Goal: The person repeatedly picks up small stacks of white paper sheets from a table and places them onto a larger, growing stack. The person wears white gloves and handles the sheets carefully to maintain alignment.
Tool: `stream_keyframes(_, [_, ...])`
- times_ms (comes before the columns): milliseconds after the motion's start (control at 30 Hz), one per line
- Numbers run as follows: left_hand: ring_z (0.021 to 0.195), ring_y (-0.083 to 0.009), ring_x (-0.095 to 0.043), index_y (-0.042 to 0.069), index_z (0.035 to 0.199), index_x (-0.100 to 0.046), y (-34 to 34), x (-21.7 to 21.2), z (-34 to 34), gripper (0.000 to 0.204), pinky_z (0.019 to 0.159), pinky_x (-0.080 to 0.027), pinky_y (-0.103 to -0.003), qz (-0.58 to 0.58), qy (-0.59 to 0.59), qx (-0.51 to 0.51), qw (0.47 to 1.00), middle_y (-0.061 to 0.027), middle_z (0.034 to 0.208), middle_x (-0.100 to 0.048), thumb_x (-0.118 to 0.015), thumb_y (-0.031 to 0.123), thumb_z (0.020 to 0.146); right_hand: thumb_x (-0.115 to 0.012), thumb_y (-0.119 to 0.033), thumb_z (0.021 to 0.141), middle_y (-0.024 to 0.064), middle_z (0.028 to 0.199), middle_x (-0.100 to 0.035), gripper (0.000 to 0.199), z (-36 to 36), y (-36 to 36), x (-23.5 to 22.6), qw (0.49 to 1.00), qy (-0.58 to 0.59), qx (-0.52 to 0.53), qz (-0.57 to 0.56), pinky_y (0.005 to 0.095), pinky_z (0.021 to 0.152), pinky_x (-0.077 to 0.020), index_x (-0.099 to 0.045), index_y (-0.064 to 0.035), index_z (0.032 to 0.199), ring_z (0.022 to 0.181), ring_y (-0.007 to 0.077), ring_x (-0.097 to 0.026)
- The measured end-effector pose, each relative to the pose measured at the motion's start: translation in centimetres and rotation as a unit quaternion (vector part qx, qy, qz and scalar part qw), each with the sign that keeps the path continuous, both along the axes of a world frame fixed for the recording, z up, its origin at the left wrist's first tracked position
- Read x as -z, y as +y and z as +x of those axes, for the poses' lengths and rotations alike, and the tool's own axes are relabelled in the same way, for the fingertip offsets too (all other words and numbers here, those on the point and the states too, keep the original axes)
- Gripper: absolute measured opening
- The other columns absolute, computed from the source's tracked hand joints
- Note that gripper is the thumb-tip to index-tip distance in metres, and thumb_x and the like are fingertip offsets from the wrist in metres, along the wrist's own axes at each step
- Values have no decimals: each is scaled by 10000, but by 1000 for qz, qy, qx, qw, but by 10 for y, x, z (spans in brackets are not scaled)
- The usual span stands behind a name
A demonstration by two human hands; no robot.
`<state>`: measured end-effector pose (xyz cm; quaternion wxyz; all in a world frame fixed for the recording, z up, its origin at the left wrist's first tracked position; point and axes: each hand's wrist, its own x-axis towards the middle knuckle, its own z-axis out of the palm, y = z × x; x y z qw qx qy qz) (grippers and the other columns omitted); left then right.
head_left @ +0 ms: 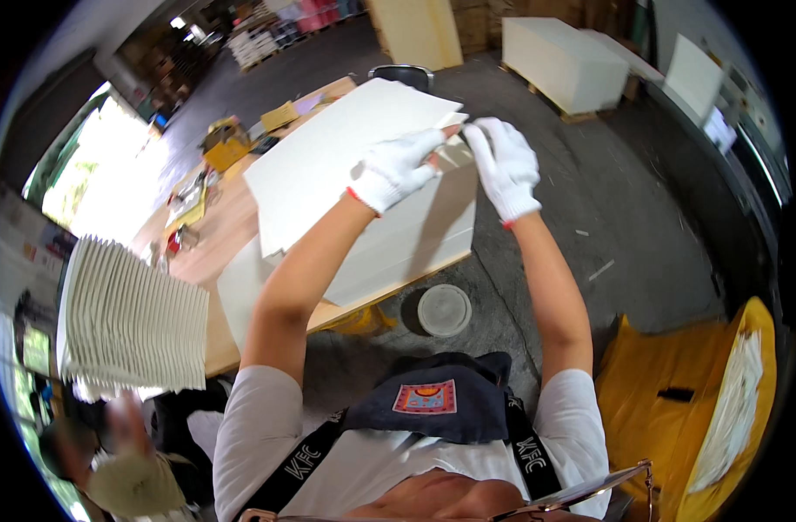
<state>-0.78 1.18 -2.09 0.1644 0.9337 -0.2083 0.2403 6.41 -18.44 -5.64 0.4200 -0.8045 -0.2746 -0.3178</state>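
Large white sheets [328, 143] lie at an angle on top of a white stack [389, 257] at the table's right end. My left hand [396, 170], in a white glove with bare thumb and index tips, is closed over the near right edge of the upper sheets. At their far right corner is my right hand [505, 165], also gloved, its fingers together and curled in at the corner; its thumb is hidden. The two hands nearly meet there. A shadow falls across the side of the stack below them.
A tall pile of white folded sheets [133, 313] stands on the wooden table [228, 209] at the left. Behind it lie a yellow box [226, 143] and a red tape roll [182, 237]. A lidded bucket [444, 311] and a yellow-covered bin [676, 409] stand nearby. Someone [137, 478] is at lower left.
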Motion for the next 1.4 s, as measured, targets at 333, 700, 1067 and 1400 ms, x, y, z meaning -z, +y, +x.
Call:
stream_keyframes(333, [1089, -264, -657, 186, 1218, -677, 0, 9, 1, 351, 925, -538, -385, 57, -1, -36, 998, -48, 1183, -684, -648, 290, 884, -698, -443, 874, 172, 1363, -526, 526, -20, 4, 32, 973, 74, -120, -183, 488, 1039, -444, -610, -136, 1292, 1286, 405, -481])
stream_keyframes(700, [1117, -300, -636, 204, 1222, -671, 12, 26, 37, 346, 970, -494, -413, 48, 23, -80, 995, -97, 1201, -690, -601, 313, 902, -695, -440, 908, 196, 1480, -479, 594, -13, 1, 43, 979, 32, -155, -127, 468, 1138, -384, -536, -149, 1401, 1359, 394, -464])
stream_keyframes(1067, [1147, -315, -614, 220, 1229, -670, 6, 16, 33, 327, 1006, -484, -386, 78, 17, -79, 994, -54, 1283, -660, -642, 256, 905, -501, -601, 969, 123, 812, -659, 520, 15, -17, 0, 951, -33, 24, -306, 455, 711, -526, -680, -113, 949, 812, 322, -674])
stream_keyframes(1400, [1124, -298, -646, 205, 1294, -667, 3, -2, 18, 356, 956, -507, -384, -29, 133, -92, 986, -93, 1274, -679, -592, 253, 949, -424, -574, 1006, 173, 913, -691, 533, 19, 4, -12, 966, 216, -108, -91, 467, 800, -491, -657, -95, 1011, 906, 386, -663])
